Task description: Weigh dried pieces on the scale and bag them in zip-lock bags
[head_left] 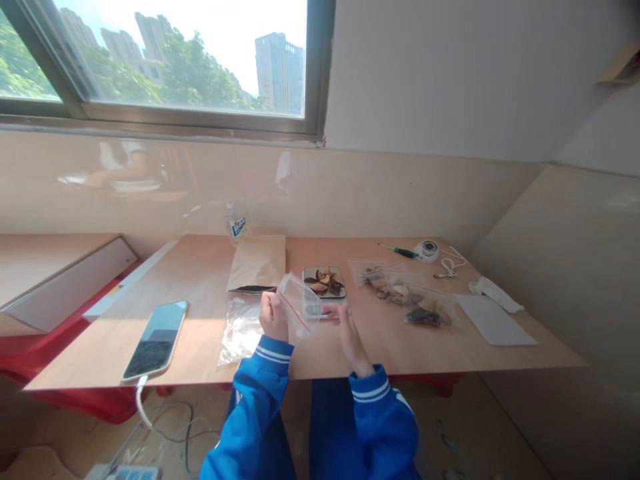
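Note:
A clear zip bag with a red seal line [296, 308] is gripped at its left side by my left hand [275, 318], whose fingers are closed. My right hand [350, 333] is just right of the bag, its fingers stretched toward the bag and slightly blurred; I cannot tell if they touch it. Behind both hands stands a small scale [342, 294], with a pile of dried brown slices [326, 281] on its top. More clear plastic bags [239, 331] lie flat beneath and left of my left hand.
A brown paper bag [260, 260] lies behind the plastic, near a clear bottle [235, 223]. Filled zip bags [395, 290] are at right, near a white sheet [495, 321]. Farther back are a green-handled screwdriver [405, 253] and a white round device [429, 251]. A phone [157, 339] lies left, cabled.

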The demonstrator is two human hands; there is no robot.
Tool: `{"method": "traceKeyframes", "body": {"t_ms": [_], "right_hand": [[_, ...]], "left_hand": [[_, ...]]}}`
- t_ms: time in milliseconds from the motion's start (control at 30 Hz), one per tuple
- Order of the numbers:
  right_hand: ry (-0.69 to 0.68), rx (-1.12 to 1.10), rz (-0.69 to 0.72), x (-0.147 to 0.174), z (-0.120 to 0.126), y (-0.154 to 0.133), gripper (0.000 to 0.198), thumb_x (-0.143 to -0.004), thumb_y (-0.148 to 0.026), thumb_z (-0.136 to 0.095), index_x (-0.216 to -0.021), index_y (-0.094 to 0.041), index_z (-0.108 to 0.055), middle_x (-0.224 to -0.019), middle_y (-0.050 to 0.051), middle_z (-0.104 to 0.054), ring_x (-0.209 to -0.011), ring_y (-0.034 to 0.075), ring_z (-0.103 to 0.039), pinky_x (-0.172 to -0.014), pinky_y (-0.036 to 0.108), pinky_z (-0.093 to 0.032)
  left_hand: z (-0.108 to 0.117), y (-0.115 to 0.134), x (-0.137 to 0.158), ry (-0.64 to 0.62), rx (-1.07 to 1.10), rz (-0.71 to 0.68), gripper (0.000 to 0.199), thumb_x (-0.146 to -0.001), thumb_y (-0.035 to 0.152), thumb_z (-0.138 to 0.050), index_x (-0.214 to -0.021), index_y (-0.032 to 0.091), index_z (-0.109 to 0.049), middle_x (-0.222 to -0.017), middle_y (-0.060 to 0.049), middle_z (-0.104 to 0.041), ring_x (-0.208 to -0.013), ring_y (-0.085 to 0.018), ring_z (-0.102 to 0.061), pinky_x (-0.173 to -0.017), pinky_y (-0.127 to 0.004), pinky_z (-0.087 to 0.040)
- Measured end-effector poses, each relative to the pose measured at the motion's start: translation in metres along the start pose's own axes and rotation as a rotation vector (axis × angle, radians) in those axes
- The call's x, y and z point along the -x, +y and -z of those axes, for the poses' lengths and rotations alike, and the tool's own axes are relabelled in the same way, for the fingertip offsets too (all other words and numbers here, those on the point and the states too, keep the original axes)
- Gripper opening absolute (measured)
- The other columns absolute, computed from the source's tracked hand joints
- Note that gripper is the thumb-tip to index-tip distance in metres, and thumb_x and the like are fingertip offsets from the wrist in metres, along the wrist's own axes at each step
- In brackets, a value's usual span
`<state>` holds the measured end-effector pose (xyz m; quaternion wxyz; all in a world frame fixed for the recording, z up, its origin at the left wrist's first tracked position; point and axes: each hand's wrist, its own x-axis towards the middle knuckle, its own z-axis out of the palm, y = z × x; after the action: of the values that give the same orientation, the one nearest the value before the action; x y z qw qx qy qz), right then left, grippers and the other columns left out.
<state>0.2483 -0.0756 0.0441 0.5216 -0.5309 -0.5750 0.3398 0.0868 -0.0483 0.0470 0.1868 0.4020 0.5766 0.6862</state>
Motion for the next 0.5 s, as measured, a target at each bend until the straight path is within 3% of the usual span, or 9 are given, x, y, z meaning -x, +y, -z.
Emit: {"method": "traceKeyframes", "body": {"t_ms": [100,167,300,367,500], "right_hand": [[0.181,0.356,0.038,-0.033,0.003,0.024,0.07,-0.092,-0.064,-0.015,-0.11,-0.016,-0.062,-0.115,0.017,-0.062,-0.113,0.028,-0.052,-0.098,0.047,-0.038],[0.202,0.546,0.067,-0.053,0.001,0.038,0.067,-0.092,-0.063,-0.023,-0.125,-0.015,-0.054,-0.129,0.019,-0.053,-0.124,0.031,-0.043,-0.102,0.051,-0.034],[0.011,0.75,0.081,-0.082,-0.01,0.044,0.069,-0.088,-0.063,-0.039,-0.144,-0.023,-0.035,-0.148,0.018,-0.033,-0.138,0.035,-0.027,-0.105,0.053,-0.028],[-0.067,0.806,0.069,-0.091,-0.016,0.042,0.076,-0.084,-0.065,-0.047,-0.145,-0.022,-0.032,-0.149,0.018,-0.031,-0.138,0.037,-0.024,-0.105,0.052,-0.027],[-0.085,0.844,0.117,-0.1,-0.021,0.042,0.063,-0.086,-0.055,-0.052,-0.137,-0.02,-0.045,-0.134,0.017,-0.049,-0.124,0.033,-0.041,-0.099,0.045,-0.034]], "left_hand": [[-0.006,-0.01,-0.002,0.205,-0.027,0.058,0.027,-0.088,0.035,-0.035,-0.065,0.022,-0.034,-0.055,0.005,-0.032,-0.055,-0.011,-0.035,-0.056,-0.024,-0.033],[-0.007,-0.017,-0.001,0.248,-0.056,0.081,0.025,-0.088,0.034,-0.035,-0.066,0.022,-0.036,-0.056,0.005,-0.034,-0.056,-0.012,-0.036,-0.057,-0.025,-0.033],[-0.008,-0.029,0.0,0.246,-0.085,0.108,0.027,-0.086,0.04,-0.036,-0.066,0.022,-0.038,-0.052,0.005,-0.035,-0.052,-0.012,-0.036,-0.053,-0.025,-0.031],[-0.009,-0.034,-0.001,0.245,-0.097,0.115,0.028,-0.086,0.043,-0.035,-0.066,0.023,-0.037,-0.051,0.005,-0.033,-0.051,-0.012,-0.036,-0.051,-0.025,-0.031],[-0.012,-0.041,-0.004,0.242,-0.138,0.112,0.028,-0.087,0.043,-0.028,-0.067,0.023,-0.033,-0.05,0.006,-0.031,-0.049,-0.012,-0.034,-0.049,-0.024,-0.031]]}}
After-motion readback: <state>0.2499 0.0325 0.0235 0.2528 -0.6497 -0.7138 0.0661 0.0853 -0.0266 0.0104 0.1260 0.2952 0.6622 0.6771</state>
